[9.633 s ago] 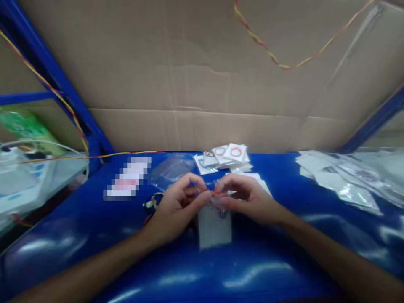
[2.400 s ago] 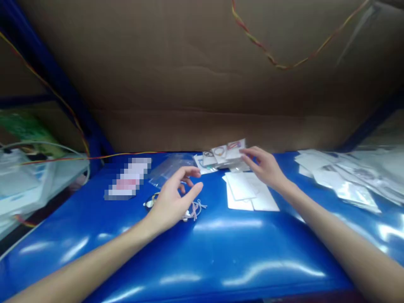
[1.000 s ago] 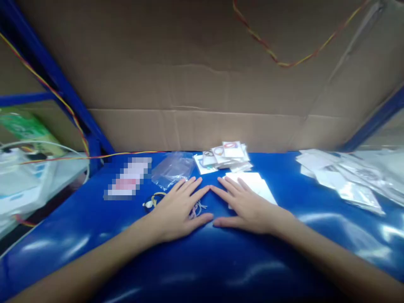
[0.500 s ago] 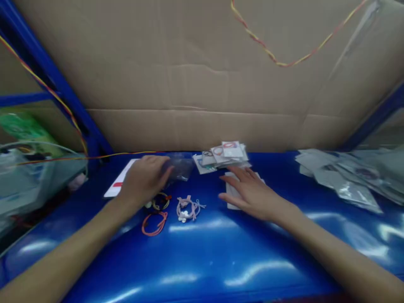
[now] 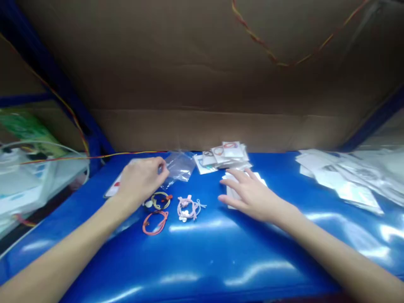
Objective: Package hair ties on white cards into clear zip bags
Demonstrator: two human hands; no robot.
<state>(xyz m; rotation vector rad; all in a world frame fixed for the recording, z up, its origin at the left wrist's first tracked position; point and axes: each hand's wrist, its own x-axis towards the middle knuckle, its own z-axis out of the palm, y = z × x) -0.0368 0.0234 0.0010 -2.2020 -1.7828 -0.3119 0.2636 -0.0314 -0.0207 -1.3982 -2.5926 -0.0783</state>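
My left hand point(image 5: 143, 179) is closed in a pinch at the near edge of a clear plastic bag point(image 5: 183, 165); its fingertips are partly hidden. Spread fingers of my right hand point(image 5: 248, 193) rest over a small stack of white cards point(image 5: 232, 192). Between the hands lies a pink and lilac hair tie point(image 5: 188, 209) with a small white charm. Nearer my left wrist are a yellow hair tie point(image 5: 161, 201) and a coral one point(image 5: 155, 223).
Behind the cards is a pile of small packets point(image 5: 229, 155). More clear packets point(image 5: 341, 174) lie at the right. A white card-like item point(image 5: 112, 189) is partly under my left hand. Cardboard point(image 5: 202, 130) backs the blue table point(image 5: 195, 261); a twisted wire point(image 5: 135, 152) runs along its left rear.
The fingers of my left hand have drawn in and shifted slightly left, and more of the clear bag shows. My right hand has barely moved. The cardboard looks darker.
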